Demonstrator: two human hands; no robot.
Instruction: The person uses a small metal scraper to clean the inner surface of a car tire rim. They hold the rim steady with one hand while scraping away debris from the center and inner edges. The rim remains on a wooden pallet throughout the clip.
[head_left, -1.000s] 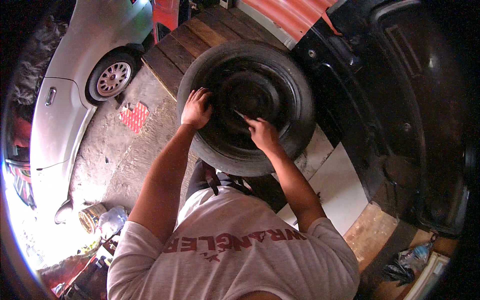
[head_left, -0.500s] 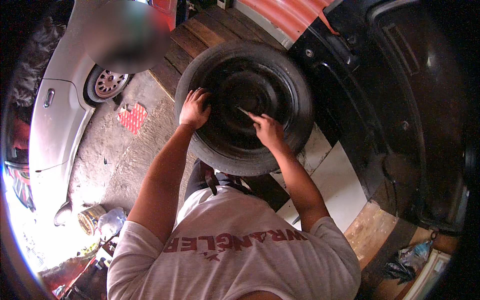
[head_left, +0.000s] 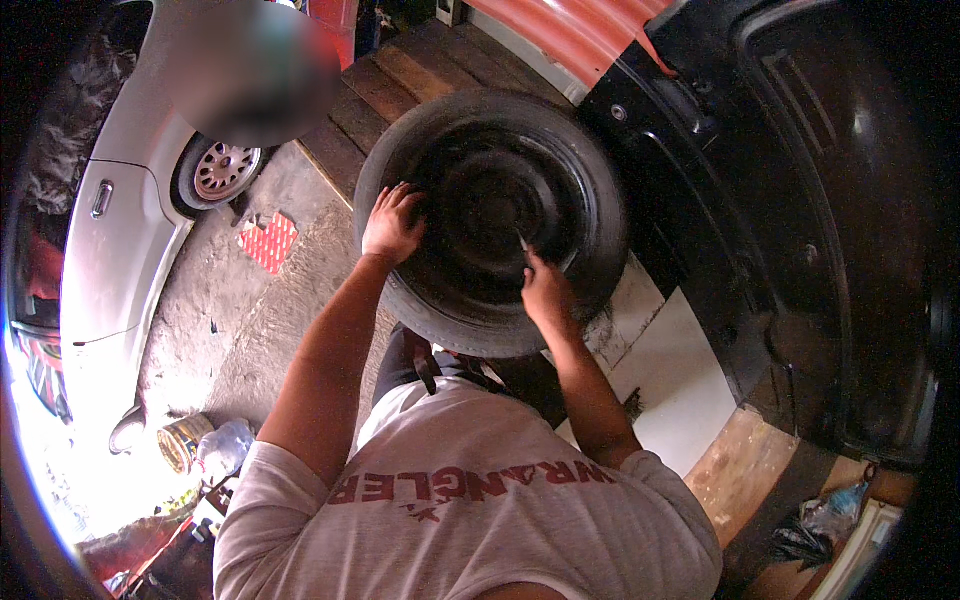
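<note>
A tyre (head_left: 592, 180) on a black rim stands in front of me, its dished inner face (head_left: 470, 170) turned up toward me. My left hand (head_left: 394, 222) grips the tyre's left side, fingers bent over the inner edge. In my closed right hand (head_left: 547, 294) is a thin metal tool (head_left: 524, 243) with a pointed tip; its handle is hidden in the fingers, and its exact kind cannot be made out. The tip is over the dark inside of the rim, right of its centre. Whether it touches the metal does not show.
On the left stands a silver car (head_left: 125, 220), with a red patterned scrap (head_left: 268, 242) on the concrete floor beside it. Wooden planks (head_left: 410, 70) lie behind the tyre. A large black panel (head_left: 850, 200) fills the right, beside a white board (head_left: 680, 380). A tin (head_left: 183, 442) stands lower left.
My right hand has drawn toward me and slightly right, and the tool's tip has shifted right from near the rim's centre. My left hand keeps its hold on the tyre.
</note>
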